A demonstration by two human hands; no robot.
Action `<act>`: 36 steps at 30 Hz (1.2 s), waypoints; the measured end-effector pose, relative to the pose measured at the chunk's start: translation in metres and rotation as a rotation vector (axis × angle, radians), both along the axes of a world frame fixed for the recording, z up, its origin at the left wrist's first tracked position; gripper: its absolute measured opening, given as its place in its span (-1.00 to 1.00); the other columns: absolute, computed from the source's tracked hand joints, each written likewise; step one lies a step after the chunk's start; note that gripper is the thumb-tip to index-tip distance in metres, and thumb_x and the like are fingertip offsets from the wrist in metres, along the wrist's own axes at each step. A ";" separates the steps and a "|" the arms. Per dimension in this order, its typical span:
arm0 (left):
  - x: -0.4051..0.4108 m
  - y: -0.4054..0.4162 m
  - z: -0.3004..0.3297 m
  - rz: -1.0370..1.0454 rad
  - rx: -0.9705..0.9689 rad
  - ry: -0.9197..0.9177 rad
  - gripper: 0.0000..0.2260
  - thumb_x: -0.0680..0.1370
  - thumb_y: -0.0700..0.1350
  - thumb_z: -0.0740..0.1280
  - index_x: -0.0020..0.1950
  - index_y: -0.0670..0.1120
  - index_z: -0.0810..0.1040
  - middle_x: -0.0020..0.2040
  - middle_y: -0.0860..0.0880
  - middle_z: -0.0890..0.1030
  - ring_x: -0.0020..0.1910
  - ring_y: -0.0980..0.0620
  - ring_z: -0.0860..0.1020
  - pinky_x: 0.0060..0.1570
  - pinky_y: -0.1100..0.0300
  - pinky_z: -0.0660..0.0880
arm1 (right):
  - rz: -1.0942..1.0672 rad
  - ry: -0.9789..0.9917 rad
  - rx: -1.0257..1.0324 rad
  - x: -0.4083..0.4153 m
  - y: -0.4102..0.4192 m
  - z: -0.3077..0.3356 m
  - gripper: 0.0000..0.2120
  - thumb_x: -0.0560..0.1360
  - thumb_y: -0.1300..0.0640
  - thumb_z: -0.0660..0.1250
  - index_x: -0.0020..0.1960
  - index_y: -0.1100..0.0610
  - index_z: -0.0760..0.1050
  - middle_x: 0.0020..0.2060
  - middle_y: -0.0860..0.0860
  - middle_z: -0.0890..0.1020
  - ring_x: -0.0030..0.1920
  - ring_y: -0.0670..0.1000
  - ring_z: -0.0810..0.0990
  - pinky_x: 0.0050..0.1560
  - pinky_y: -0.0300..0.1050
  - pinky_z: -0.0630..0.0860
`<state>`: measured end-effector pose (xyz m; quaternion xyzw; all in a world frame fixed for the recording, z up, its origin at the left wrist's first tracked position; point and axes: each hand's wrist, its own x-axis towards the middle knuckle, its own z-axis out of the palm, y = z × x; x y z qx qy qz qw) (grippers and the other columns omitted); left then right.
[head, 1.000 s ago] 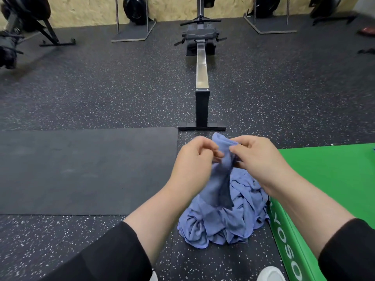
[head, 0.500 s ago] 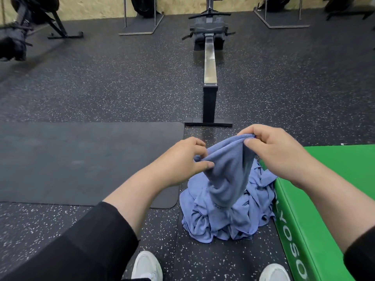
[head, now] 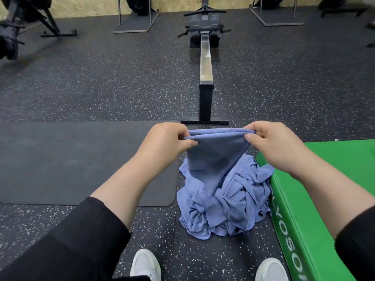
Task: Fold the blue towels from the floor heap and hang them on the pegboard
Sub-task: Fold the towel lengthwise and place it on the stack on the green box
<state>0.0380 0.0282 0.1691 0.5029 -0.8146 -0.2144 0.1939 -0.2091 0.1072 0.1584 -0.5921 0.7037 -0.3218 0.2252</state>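
The step in hand seems to be the opening of one towel, before any fold is finished. The left hand [head: 164, 141] pinches the left end of a blue towel [head: 215, 157] between thumb and curled fingers, and the right hand [head: 273, 142] pinches the right end in the same way, so the top edge is stretched almost level between them, and two layers of cloth show along this edge. The cloth hangs down from the edge and narrows, and its lower end reaches the heap of blue towels [head: 223, 209] on the speckled floor [head: 101, 82], between the black mat [head: 81, 159] on the left and the green pad [head: 324, 199] on the right. The pegboard is not in view. I judge that the next move calls for lifting the towel free of the heap and bringing the edges together evenly, so the fold is straight.
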 end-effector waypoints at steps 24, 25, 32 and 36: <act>-0.006 0.010 0.013 -0.047 0.231 0.375 -0.87 0.50 -0.16 0.43 -0.02 0.05 0.63 -0.21 0.14 0.66 -0.28 0.22 0.51 -0.25 0.38 0.42 | -0.005 -0.270 -0.140 0.023 0.000 0.010 -0.86 0.51 0.00 0.19 -0.06 -0.01 0.52 -0.32 -0.11 0.56 -0.28 -0.06 0.45 -0.14 0.03 0.44; -0.006 0.010 0.011 -0.061 0.233 0.351 -0.90 0.49 -0.11 0.48 -0.02 0.04 0.65 -0.19 0.13 0.67 -0.26 0.24 0.52 -0.22 0.35 0.43 | -0.003 -0.267 -0.140 0.024 0.000 0.010 -0.86 0.52 0.01 0.20 -0.06 0.00 0.52 -0.30 -0.07 0.58 -0.28 -0.06 0.46 -0.13 0.05 0.45; -0.013 0.011 0.008 0.066 0.275 0.258 -0.69 0.52 0.01 0.40 -0.21 -0.22 0.49 -0.39 0.00 0.46 -0.43 0.05 0.44 -0.30 0.16 0.42 | -0.010 -0.176 -0.128 0.022 -0.001 0.004 -0.91 0.62 0.12 0.25 -0.03 0.03 0.51 -0.26 0.19 0.61 -0.36 -0.05 0.39 -0.24 -0.03 0.38; -0.022 0.023 0.009 0.087 0.581 0.290 -0.85 0.56 -0.10 0.29 -0.19 -0.12 0.45 -0.36 -0.13 0.53 -0.49 -0.08 0.57 -0.39 0.16 0.48 | -0.026 -0.107 -0.120 0.025 -0.003 -0.004 -0.91 0.62 0.10 0.25 -0.05 -0.02 0.51 -0.40 -0.06 0.55 -0.41 -0.12 0.39 -0.27 -0.09 0.33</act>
